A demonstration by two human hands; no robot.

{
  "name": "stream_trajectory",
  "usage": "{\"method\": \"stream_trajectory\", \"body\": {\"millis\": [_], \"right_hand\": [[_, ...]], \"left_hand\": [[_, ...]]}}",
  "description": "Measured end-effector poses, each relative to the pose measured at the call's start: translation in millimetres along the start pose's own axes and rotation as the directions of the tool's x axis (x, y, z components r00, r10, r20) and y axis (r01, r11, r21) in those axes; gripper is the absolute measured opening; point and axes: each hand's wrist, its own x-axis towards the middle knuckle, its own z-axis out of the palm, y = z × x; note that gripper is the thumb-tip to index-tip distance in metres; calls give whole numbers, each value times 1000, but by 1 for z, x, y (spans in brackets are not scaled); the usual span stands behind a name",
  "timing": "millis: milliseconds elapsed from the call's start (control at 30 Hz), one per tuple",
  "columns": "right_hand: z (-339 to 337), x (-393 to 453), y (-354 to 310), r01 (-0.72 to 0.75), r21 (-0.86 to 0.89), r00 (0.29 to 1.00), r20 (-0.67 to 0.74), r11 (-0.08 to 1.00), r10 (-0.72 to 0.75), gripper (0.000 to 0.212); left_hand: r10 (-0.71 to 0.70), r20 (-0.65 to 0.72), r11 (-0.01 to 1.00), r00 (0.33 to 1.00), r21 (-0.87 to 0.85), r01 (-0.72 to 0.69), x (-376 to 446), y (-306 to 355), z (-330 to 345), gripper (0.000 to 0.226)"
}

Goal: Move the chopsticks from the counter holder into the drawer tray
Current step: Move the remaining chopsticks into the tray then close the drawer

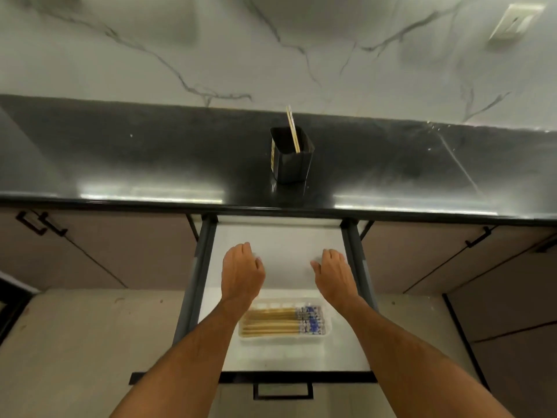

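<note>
Both hands, the left hand (241,271) and right hand (331,274), hover empty with loosely curled fingers over the open drawer (280,242), whose tray (250,339) near its front edge holds chopsticks (283,322), while a last pair (293,128) stands in the black holder (291,162) mid-bench (150,155).

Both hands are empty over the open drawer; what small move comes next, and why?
Probably raise the right hand toward the black holder on the counter and pinch the chopsticks there. Both it and the left hand hold nothing, one pair still stands in the holder, and the tray already has the others.
</note>
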Motion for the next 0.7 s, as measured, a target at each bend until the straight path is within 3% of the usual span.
{"method": "stream_trajectory", "body": {"millis": [233, 467, 700], "right_hand": [[-93, 54, -31, 104, -113, 974, -189, 988, -124, 40], [-164, 125, -58, 166, -62, 924, -339, 984, -177, 38], [-192, 221, -70, 231, -55, 891, -388, 971, -234, 37]], "left_hand": [[234, -151, 971, 960, 84, -224, 78, 54, -76, 44], [330, -269, 944, 905, 100, -315, 163, 110, -124, 41], [350, -289, 937, 891, 92, -338, 250, 146, -116, 40]]}}
